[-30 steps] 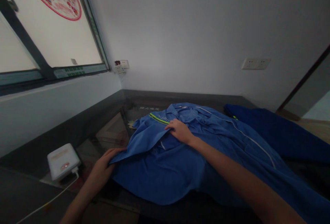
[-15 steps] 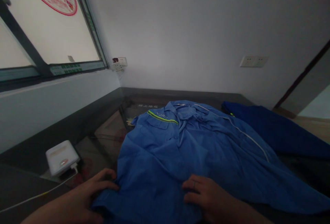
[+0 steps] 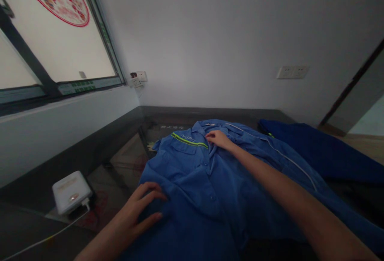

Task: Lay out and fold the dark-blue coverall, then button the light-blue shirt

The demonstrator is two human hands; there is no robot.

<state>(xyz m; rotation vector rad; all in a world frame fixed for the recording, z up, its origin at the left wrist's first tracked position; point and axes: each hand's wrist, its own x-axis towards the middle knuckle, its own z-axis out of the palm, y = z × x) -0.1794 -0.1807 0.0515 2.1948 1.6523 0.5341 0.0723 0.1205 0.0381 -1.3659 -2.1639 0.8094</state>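
Observation:
A blue long-sleeved work shirt (image 3: pixel 192 197) lies spread out, front up, on the dark glossy table (image 3: pixel 126 169). It has a yellow-green stripe and pale lettering across the chest, buttons down the front and white piping along one sleeve. My left hand (image 3: pixel 139 209) rests at the shirt's left edge, fingers apart and bent over the cloth. Reaching across the shirt, my right hand (image 3: pixel 219 139) has its fingers pinched together on the front opening just below the collar. The cloth between those fingertips is mostly hidden.
A darker blue folded garment (image 3: pixel 312 145) lies at the right. A white box-shaped device (image 3: pixel 72 193) with a plugged-in white cable (image 3: pixel 57 233) sits on the left. Behind the table rises a wall with sockets (image 3: pixel 292 72); a window (image 3: pixel 60 45) is at the left.
My right hand has gone from the shirt's lower part up to the opening near the collar. My left hand has moved up and right onto the cloth, its fingers spread.

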